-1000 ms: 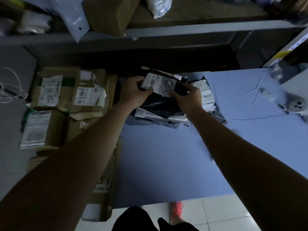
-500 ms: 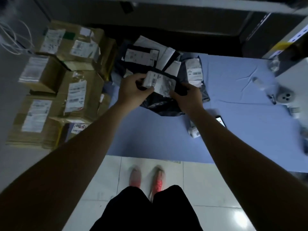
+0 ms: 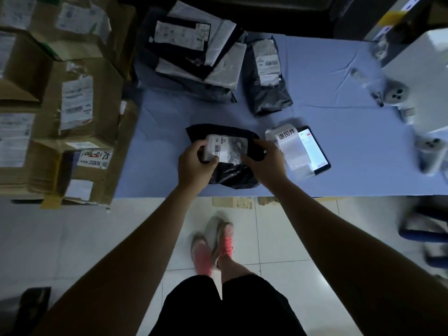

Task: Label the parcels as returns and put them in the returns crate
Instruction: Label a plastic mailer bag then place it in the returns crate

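- The left hand (image 3: pixel 196 166) grips the left end of a black parcel (image 3: pixel 232 177). Its fingers (image 3: pixel 195 147) curl round the edge, and their tips are hidden behind the bag.
- The right hand (image 3: pixel 265 164) holds the other end, its fingers (image 3: pixel 261 146) clamped over the black film. Their reach underneath is out of sight.
- Between the two sets of fingers sits the parcel's white label (image 3: pixel 226 147). A barcode shows, but the print is too blurred to read.
- The parcel is at the near edge of the blue desk (image 3: pixel 339 112). I cannot tell whether it rests there or is lifted.
- Just right of the right fingers lies a white pack of return stickers (image 3: pixel 289 146), covering the left edge of a lit phone (image 3: pixel 315 149).
- Beyond the fingers is a dim heap of parcels (image 3: pixel 194 52). To the left, cardboard boxes (image 3: pixel 80 100) are cut off by the frame.
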The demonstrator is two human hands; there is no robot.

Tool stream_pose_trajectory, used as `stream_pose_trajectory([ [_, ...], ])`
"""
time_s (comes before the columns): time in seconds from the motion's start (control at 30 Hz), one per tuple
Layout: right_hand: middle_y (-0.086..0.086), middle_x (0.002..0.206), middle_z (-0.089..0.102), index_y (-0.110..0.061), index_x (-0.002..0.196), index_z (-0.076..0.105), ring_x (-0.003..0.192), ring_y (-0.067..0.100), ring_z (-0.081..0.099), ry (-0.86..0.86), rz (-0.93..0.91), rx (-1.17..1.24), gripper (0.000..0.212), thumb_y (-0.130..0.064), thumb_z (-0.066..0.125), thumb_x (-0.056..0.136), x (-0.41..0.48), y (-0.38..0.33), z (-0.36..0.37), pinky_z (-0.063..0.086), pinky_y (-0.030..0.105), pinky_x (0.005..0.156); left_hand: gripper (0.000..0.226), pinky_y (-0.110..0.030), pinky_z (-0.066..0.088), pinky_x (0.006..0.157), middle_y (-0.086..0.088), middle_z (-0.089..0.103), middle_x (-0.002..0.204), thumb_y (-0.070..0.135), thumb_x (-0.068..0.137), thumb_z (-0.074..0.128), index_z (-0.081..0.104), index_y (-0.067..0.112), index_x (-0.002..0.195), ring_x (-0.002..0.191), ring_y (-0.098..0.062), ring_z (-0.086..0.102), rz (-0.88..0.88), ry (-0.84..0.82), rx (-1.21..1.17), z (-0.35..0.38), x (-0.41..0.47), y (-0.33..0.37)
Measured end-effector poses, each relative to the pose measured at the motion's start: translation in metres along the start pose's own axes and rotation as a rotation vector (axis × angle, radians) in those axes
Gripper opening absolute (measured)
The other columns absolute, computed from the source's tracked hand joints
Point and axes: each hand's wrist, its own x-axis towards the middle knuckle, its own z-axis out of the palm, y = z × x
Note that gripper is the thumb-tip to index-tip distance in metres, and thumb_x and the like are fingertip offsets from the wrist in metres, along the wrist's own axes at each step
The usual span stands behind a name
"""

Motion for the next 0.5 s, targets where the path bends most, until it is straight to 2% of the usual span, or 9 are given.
stream_pose_trajectory([
  [0.1,0.007,0.111,0.071,-0.016,0.125,0.066,0.101,0.025,0.064,-0.003,-0.033,-0.049,0.049,-0.037,0.077,0.082,0.001,0.0,0.001,0.044,0.025,0.078,0.045,-0.038,0.057,0.085,-0.002,0.069,0.115,0.021,0.079,0.078,0.064,0.017,0.121,0.102,-0.018,0.066,-0.003,0.018,-0.005,0.003,0.0,-0.001],
  [0.17,0.007,0.108,0.071,-0.016,0.121,0.067,0.099,0.024,0.065,0.021,-0.045,-0.058,0.046,-0.039,0.075,0.083,0.003,0.0,-0.004,0.046,0.027,0.079,0.044,-0.034,0.058,0.083,-0.002,0.071,0.112,0.017,0.077,0.08,0.065,0.016,0.119,0.099,-0.017,0.067,-0.031,0.02,-0.029,0.002,-0.001,0.0],
  [0.27,0.002,0.104,0.073,-0.016,0.117,0.067,0.092,0.021,0.068,0.154,-0.007,-0.019,0.037,-0.04,0.065,0.089,0.009,0.007,-0.027,0.05,0.027,0.077,0.043,-0.026,0.058,0.079,-0.002,0.073,0.108,0.012,0.076,0.081,0.067,0.014,0.117,0.095,-0.015,0.069,-0.075,0.034,-0.048,0.002,-0.003,0.008],
  [0.33,0.001,0.104,0.072,-0.016,0.114,0.068,0.089,0.022,0.069,0.202,0.006,-0.052,0.029,-0.033,0.061,0.091,0.02,0.02,-0.047,0.05,0.027,0.075,0.037,-0.022,0.056,0.073,0.0,0.074,0.104,0.016,0.076,0.081,0.069,0.015,0.111,0.091,-0.013,0.07,-0.1,0.056,-0.03,0.003,-0.002,0.015],
  [0.43,0.008,0.107,0.069,-0.011,0.109,0.069,0.093,0.028,0.066,0.212,-0.041,-0.15,0.023,-0.021,0.06,0.091,0.039,0.04,-0.074,0.044,0.026,0.075,0.03,-0.032,0.058,0.074,0.0,0.074,0.096,0.022,0.078,0.081,0.069,0.014,0.104,0.087,-0.017,0.07,-0.137,0.107,0.002,0.007,0.002,0.02],
  [0.5,0.012,0.111,0.065,-0.011,0.112,0.067,0.105,0.031,0.06,0.211,-0.018,-0.228,0.024,-0.017,0.057,0.091,0.05,0.053,-0.088,0.044,0.03,0.08,0.03,-0.039,0.059,0.077,-0.003,0.073,0.097,0.019,0.078,0.081,0.069,0.012,0.104,0.088,-0.019,0.07,-0.142,0.13,0.017,0.012,0.003,0.021],
])
